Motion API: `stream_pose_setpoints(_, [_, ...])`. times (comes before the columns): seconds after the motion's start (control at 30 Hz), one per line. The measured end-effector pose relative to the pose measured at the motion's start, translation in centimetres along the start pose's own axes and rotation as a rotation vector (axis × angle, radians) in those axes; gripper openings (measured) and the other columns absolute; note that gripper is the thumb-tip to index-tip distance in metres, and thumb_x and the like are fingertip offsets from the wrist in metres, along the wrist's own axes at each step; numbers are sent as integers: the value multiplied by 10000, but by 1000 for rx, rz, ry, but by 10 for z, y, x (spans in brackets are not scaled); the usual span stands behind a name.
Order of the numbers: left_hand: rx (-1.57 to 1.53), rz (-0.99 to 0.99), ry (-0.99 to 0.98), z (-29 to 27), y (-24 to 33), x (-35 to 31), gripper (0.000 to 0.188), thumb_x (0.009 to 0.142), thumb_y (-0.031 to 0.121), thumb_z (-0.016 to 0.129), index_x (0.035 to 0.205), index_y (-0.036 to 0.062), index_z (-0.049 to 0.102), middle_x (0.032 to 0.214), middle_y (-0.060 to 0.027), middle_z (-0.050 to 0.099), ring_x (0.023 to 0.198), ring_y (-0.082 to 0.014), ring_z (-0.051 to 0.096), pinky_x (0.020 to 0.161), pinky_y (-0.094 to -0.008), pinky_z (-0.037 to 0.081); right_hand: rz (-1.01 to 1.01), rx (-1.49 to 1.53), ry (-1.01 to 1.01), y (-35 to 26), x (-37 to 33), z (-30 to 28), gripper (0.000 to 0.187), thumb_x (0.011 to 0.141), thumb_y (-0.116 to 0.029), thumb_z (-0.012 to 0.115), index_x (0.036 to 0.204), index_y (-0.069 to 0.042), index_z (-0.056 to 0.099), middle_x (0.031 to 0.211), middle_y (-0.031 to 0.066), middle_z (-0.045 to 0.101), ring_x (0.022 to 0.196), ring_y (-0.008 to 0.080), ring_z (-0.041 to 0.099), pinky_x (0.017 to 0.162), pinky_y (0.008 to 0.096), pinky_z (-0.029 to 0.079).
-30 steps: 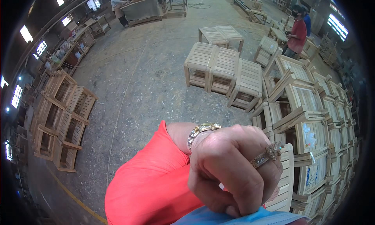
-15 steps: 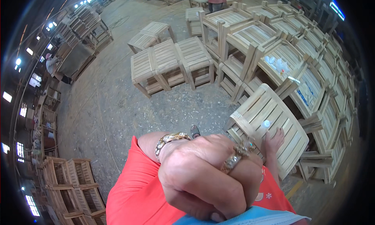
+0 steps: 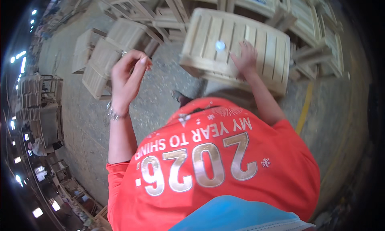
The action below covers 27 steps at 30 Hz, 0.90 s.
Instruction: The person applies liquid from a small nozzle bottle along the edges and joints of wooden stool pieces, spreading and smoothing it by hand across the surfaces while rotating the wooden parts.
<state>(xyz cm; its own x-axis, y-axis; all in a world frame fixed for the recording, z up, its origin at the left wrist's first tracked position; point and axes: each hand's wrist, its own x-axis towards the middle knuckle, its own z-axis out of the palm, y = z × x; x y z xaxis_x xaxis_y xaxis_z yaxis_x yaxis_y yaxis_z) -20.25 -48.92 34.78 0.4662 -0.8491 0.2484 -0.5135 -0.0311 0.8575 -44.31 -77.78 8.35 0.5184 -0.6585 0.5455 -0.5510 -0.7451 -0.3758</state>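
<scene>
My left hand (image 3: pixel 127 76) is raised at the left, a bracelet on its wrist. Its fingers curl in against the thumb; whatever lies between them, if anything, is hidden. A slatted wooden stool or small table (image 3: pixel 227 28) of pale wood stands in front of me. On its slats my right hand (image 3: pixel 244 59) rests with the fingers apart and holds nothing. Just left of those fingers sits a small whitish, roundish object (image 3: pixel 220 45), perhaps a little bottle, too blurred to tell.
Similar slatted stools (image 3: pixel 98 66) stand on the concrete floor at the left. Stacked wooden frames (image 3: pixel 300 18) rise behind and right of the near stool. A yellow line (image 3: pixel 306 104) marks the floor at the right. One of my feet (image 3: pixel 180 98) shows below the stool.
My left hand has moved from close below the camera out to the left. My right hand still lies on the stool beside the whitish object. The view has turned and tilted down.
</scene>
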Motion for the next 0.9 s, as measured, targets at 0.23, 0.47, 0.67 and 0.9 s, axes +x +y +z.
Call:
stream_pose_setpoints(0.23, [688,-650,-950,62,-354,-253,255,825,189,547,896,11,716,971,-261,686,912,-431,670,790,-508,535,-20,90,-42,-11,13,-18,835,634,-442,838,1298,-37,534,1244,142,592,1169,302,540,1033,434,329])
stream_pose_setpoints(0.47, [613,-869,-681,62,-351,-323,257,870,244,576,909,28,709,921,-238,683,885,-420,667,735,-478,536,-78,220,-138,-34,24,11,558,680,-381,818,1128,-99,645,1055,62,654,1033,245,591,920,404,377])
stream_pose_setpoints(0.67, [350,-498,-59,74,-243,-129,219,926,231,626,1001,32,677,866,-194,696,794,-355,687,686,-398,531,141,472,-301,-71,40,13,410,738,-321,807,1005,-53,650,861,60,632,760,197,602,741,336,450])
stream_pose_setpoints(0.9, [199,33,-140,122,-100,26,520,814,148,716,1293,68,532,1002,-151,668,741,-293,667,713,-382,551,158,957,-444,-146,54,-25,354,797,-208,782,1052,4,657,833,88,638,724,160,623,699,296,504])
